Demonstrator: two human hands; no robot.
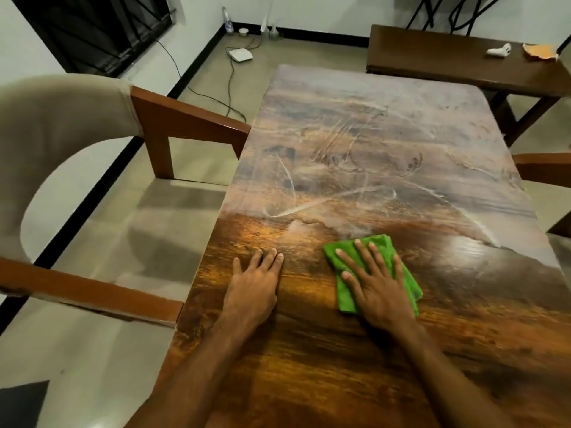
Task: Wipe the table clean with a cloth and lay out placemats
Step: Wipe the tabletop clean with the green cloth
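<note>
**Our right hand presses a green cloth onto the wooden dining table**

The wooden dining table [355,143] fills the middle; its far half, toward twelve o'clock, carries a pale streaky film, and the near half shows glossy brown. A beige armchair [61,134] with wooden arms stands at nine o'clock, just beside the table's edge. A darker side table [448,60] sits at one o'clock. Our right hand [378,288], at five o'clock, lies flat with fingers spread wide on the green cloth [345,299], which rests folded on the table's near half. Our left hand [253,285], at seven o'clock, lies flat on bare wood, fingers straight and close together, holding nothing. An orange rag [540,51] lies on the side table.
</note>
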